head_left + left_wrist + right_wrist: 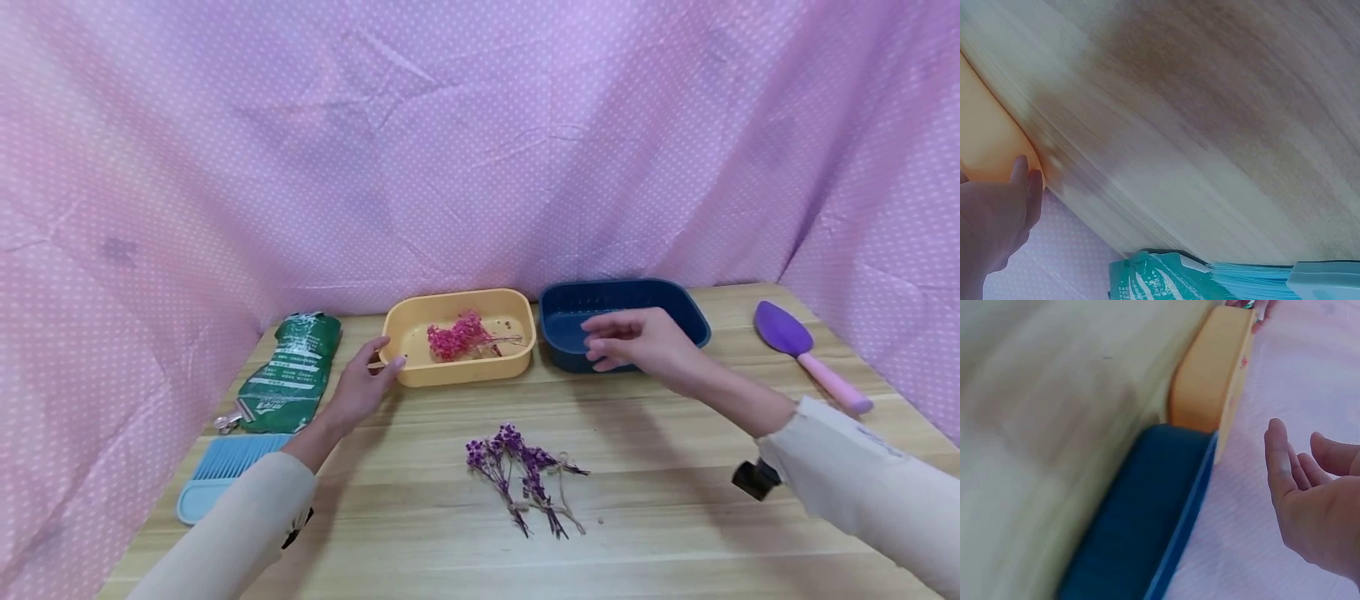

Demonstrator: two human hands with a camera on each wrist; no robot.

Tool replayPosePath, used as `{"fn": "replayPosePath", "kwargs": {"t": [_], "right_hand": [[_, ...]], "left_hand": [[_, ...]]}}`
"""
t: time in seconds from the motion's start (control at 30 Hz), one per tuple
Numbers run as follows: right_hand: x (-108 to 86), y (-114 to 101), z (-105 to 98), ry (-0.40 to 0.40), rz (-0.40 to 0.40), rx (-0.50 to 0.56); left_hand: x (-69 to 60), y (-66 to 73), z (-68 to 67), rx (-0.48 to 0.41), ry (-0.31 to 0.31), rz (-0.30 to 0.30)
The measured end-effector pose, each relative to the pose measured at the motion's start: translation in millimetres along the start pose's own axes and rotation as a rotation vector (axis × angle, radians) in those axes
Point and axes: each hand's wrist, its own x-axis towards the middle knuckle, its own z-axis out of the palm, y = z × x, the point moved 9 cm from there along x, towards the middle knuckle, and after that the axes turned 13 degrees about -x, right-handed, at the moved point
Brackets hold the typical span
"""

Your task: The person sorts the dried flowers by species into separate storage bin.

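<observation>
The left hand [358,390] gripped the left end of the yellow tray [468,372], which lay to its right, long axis across the bench [405,517]. The right hand [651,346], empty and relaxed, hung near the blue tray [681,315].

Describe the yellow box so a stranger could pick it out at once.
Look along the far edge of the wooden table, in front of the pink dotted cloth. There stands the yellow box, its left end held by the person's left hand. Pink flowers lie inside it, while the box just to its right is dark blue.
</observation>
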Motion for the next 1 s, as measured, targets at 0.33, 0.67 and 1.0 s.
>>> {"fn": "replayPosePath", "kwargs": {"t": [0.33, 0.67, 1.0], "right_hand": [[-37.3, 39.3, -16.1, 0.011, 0.041, 0.019], [-51.0, 46.7, -28.4, 0.028, 0.044, 0.004], [-65.1, 57.4, -80.0, 0.167, 0.051, -0.129]], "left_hand": [[-1.1, 0.2, -0.3, -0.005, 0.004, -0.008], [-2.5, 1.5, -3.8, -0.024, 0.001, -0.007], [-34.6, 13.7, -28.9, -0.203, 0.337, 0.038]]}}
